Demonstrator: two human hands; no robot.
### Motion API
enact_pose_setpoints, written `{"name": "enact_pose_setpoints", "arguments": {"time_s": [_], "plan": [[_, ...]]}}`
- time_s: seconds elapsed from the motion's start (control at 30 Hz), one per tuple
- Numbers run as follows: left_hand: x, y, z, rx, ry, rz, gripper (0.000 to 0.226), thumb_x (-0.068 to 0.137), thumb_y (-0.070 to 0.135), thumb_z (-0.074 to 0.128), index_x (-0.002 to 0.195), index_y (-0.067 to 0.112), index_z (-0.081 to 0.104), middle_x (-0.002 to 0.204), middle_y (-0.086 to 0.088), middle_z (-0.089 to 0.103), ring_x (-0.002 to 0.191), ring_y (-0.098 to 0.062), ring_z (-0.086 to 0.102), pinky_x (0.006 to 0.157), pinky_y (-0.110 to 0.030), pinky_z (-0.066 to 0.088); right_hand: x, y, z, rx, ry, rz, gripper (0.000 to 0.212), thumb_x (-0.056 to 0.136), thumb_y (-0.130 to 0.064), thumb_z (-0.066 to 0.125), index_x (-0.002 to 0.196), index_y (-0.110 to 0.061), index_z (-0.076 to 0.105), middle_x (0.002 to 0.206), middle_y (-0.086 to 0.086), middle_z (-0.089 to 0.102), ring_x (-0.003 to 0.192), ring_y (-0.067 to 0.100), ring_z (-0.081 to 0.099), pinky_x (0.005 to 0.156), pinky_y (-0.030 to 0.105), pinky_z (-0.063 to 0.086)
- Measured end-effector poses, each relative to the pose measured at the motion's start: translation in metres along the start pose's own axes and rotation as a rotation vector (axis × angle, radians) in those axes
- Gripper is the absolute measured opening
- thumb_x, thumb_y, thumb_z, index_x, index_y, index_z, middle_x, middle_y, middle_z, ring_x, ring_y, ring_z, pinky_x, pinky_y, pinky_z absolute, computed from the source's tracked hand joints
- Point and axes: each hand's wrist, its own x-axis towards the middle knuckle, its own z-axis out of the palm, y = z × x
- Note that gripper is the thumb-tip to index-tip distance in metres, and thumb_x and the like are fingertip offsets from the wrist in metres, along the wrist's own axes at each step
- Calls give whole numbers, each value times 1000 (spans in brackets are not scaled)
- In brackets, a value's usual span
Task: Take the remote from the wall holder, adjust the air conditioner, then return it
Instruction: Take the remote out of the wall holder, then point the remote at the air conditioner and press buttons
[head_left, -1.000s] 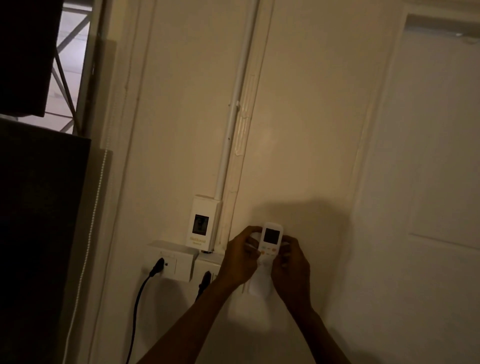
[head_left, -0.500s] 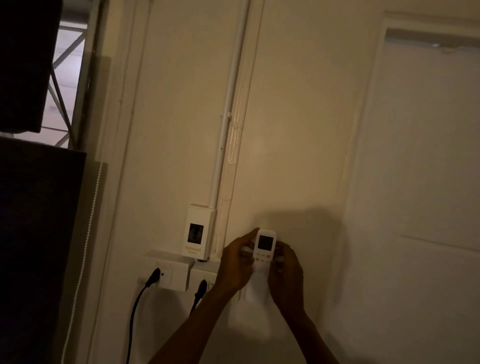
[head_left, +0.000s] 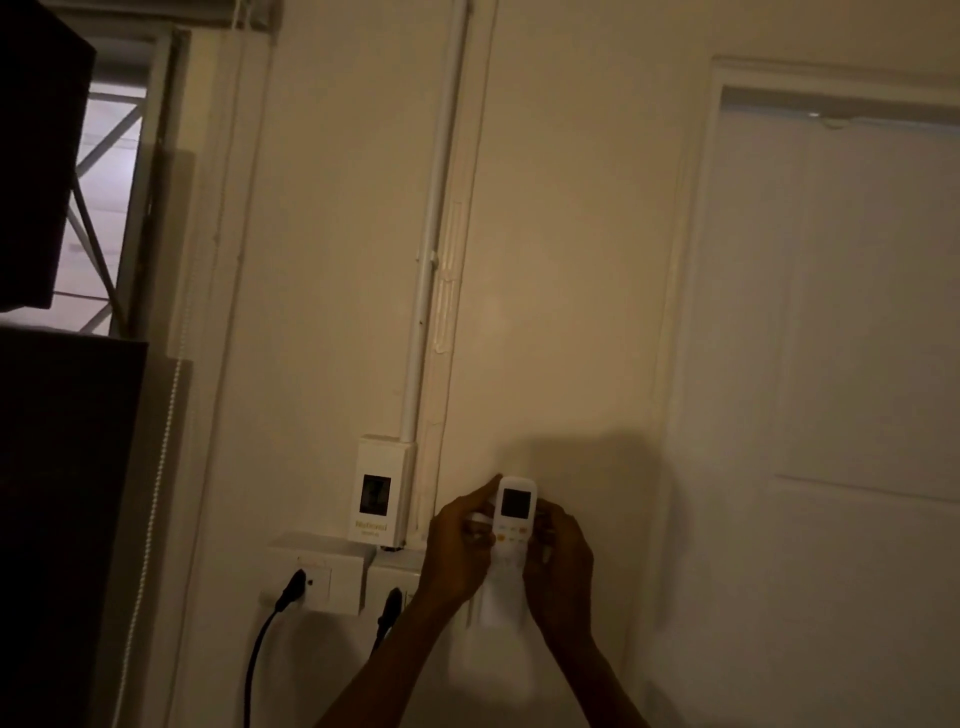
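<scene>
Over the last second the remote (head_left: 513, 525) has barely shifted against the breaker box (head_left: 381, 491): it sits just right of the box and slightly lower, upright against the wall, its dark screen facing out. Both hands stay on it as before. The left hand (head_left: 457, 551) grasps its left edge and the right hand (head_left: 561, 566) its right edge, each grip clenched on the remote. Its lower half looks sunk into a pale wall holder (head_left: 501, 597), though the dim light blurs that edge. My guess is the remote is being seated or lifted; which one I cannot tell. Counted: one remote, one holder, two hands, one breaker box, and below the box two sockets, each with one black plug (head_left: 292, 590).
</scene>
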Motion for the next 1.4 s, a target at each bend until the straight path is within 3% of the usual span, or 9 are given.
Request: {"name": "enact_pose_setpoints", "arguments": {"time_s": [0.07, 0.2, 0.3, 0.4, 0.6, 0.87, 1.03, 1.2, 1.4], "plan": [[4, 6, 3, -10, 61, 4, 26, 92, -1, 51, 108, 12, 66, 87, -10, 65, 64, -9, 65, 56, -17, 56, 7, -5, 0, 7, 11, 3, 27, 84, -14, 65, 108, -24, 57, 97, -4, 60, 85, 3, 59, 80, 26, 55], [19, 19, -4, -71, 125, 30, 33, 93, -2, 48, 121, 12, 59, 90, -8, 62, 66, -8, 64, 57, -15, 55, 30, -22, -4, 53, -5, -10, 27, 85, -12, 65, 110, -20, 60, 101, 1, 65, 87, 2, 60, 80, 18, 52], [23, 32, -12, -121, 100, 39, 52, 87, -9, 53, 130, 20, 53, 106, -1, 62, 88, -4, 61, 72, -15, 53, 42, -33, -7, 69, -18, -24, 29, 86, -10, 62, 114, -15, 61, 106, 5, 66, 91, 13, 64, 81, 21, 54], [31, 45, -22, -213, 88, 73, 58, 83, -15, 53, 134, 12, 49, 115, 5, 60, 95, 9, 60, 79, -12, 53, 51, -44, -9, 99, -11, -12, 31, 86, -7, 59, 116, -14, 60, 108, 5, 67, 90, 11, 62, 74, 5, 48], [42, 69, -46, -150, 47, 164, 63, 81, -13, 54, 137, 17, 47, 122, -1, 62, 105, -15, 62, 82, -19, 55, 63, -69, -19, 134, -24, -67, 39, 85, -10, 63, 124, -10, 58, 111, 2, 64, 94, 10, 61, 72, -1, 45], [24, 125, -74, -167, 24, 174, 63, 84, -3, 60, 139, 23, 45, 127, 5, 60, 104, -9, 62, 87, -35, 58, 76, -107, -51, 103, -100, -158, 36, 82, -16, 67, 117, -9, 62, 111, 10, 69, 95, 20, 67, 79, 30, 57], [5, 164, -91, -167, 64, 160, 64, 83, -2, 63, 138, 26, 45, 130, -4, 60, 98, -1, 61, 76, -16, 57, 70, -151, -71, 210, -151, -75, 42, 85, -8, 61, 127, -14, 56, 124, 5, 63, 103, 15, 60, 82, 29, 54], [-15, 213, -122, -128, 41, 133, 65, 84, -5, 60, 139, 25, 43, 128, -7, 60, 94, -2, 62, 68, -12, 56, 65, -205, -93, 301, -191, -63, 42, 85, -12, 63, 126, -22, 57, 128, 4, 62, 107, 23, 64, 84, 48, 58], [-43, 264, -160, -115, 19, 76, 66, 84, -8, 59, 139, 26, 44, 123, -8, 62, 90, 0, 60, 64, -12, 57, 43, -267, -117, 386, -210, 2, 42, 83, -15, 65, 123, -27, 59, 122, 0, 66, 99, 17, 67, 83, 47, 58]]}}
